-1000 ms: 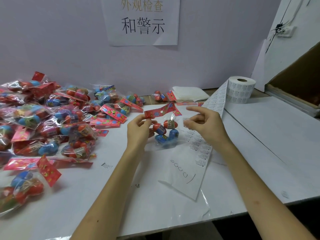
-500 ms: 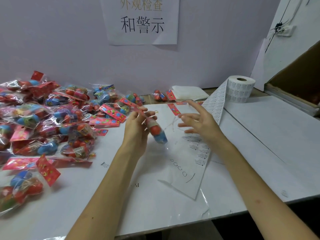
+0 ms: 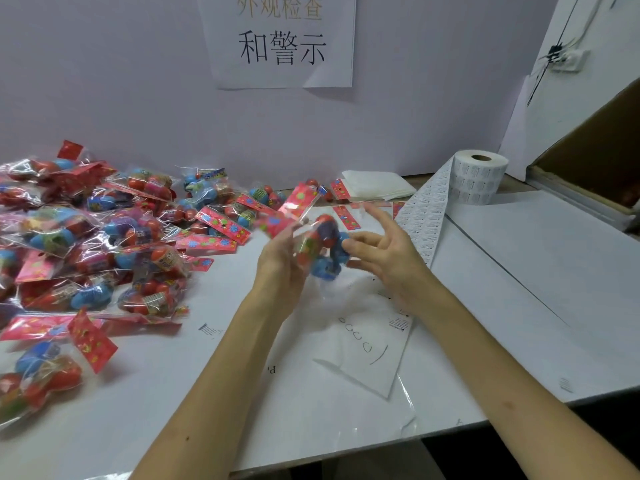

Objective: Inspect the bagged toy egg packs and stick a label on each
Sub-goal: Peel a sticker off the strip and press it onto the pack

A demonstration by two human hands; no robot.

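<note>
- The white table [image 3: 519, 271] carries everything; places below are given from the label roll [image 3: 479, 176], which stands upright near the table's far right edge.
- A paper sign [image 3: 282, 39] with printed characters hangs on the wall, up and left of the roll.
- A heap of bagged egg packs [image 3: 104, 237], clear bags with red and blue eggs and red header cards, lies far left of the roll.
- A strip of labels [image 3: 420, 223] unwinds from the roll, running down and left across the table to a loose end with handwritten marks.
- A folded white cloth [image 3: 377, 185] lies just left of the roll.
- The left hand [image 3: 282, 261], well left of and nearer than the roll, pinches 1 egg pack [image 3: 322, 247] at its upper part, holding it above the table; motion blurs the pack.
- The right hand [image 3: 384, 251], between that pack and the strip, has its fingers spread; the fingertips [image 3: 349, 244] sit against the pack's blue eggs, but blur makes it unclear whether they grip.
</note>
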